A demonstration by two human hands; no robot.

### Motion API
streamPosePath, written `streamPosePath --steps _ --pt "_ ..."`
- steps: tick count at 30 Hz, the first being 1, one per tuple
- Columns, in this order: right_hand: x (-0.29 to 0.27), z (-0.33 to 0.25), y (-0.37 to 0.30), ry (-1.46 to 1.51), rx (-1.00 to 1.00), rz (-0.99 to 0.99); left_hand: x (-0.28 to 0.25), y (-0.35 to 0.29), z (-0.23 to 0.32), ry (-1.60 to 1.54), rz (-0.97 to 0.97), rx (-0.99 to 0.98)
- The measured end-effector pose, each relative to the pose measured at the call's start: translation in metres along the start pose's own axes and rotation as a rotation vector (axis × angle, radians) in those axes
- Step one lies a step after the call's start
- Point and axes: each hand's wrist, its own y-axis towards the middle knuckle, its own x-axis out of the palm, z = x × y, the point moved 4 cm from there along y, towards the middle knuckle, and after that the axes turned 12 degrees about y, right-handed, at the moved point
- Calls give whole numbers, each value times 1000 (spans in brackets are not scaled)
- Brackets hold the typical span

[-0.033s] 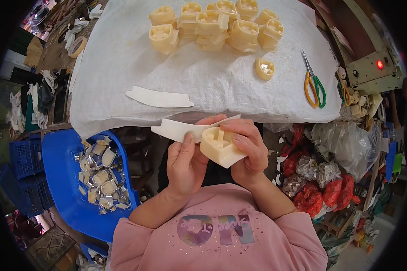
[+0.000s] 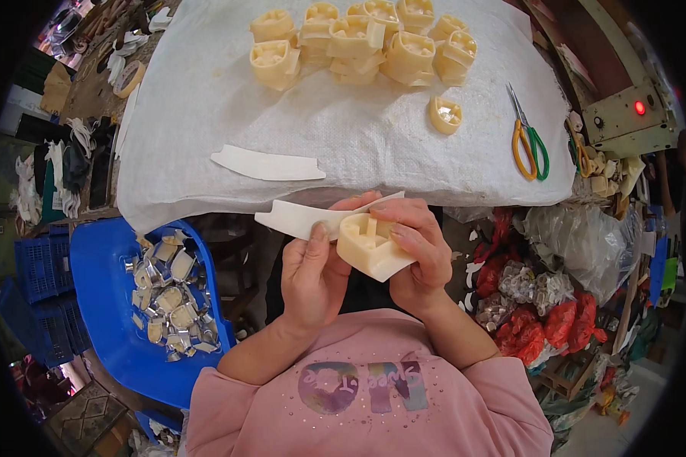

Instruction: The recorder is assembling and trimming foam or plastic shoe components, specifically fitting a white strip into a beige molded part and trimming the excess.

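Observation:
Just off the table's near edge, my left hand [image 2: 312,278] pinches a curved white strip [image 2: 293,219] between thumb and fingers. My right hand [image 2: 421,255] grips a cream, hollow plastic shoe heel [image 2: 370,247], its ribbed open side facing up. Behind the heel, the strip stretches from my left thumb across to my right fingers. Some fingertips are hidden behind the strip and heel. On the white cloth [image 2: 183,107] ahead lies another white strip [image 2: 268,164]. A single cream heel [image 2: 445,116] rests beyond my right hand, in front of several stacked heels [image 2: 356,42].
Scissors [image 2: 528,141] with one orange and one green handle lie at the table's right. A blue bin [image 2: 103,305] at my left holds several silver-and-cream pieces [image 2: 179,293]. Red plastic bags [image 2: 522,335] and clear bags crowd the right side, below a box with a red light [image 2: 639,108].

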Motion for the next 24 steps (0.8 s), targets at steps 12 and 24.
streamPosePath --steps 12,24 --pt "-2 -1 0 -11 14 17 4 -3 0 130 2 7" --pt "-3 -3 0 -352 -94 10 7 -6 1 428 47 74"
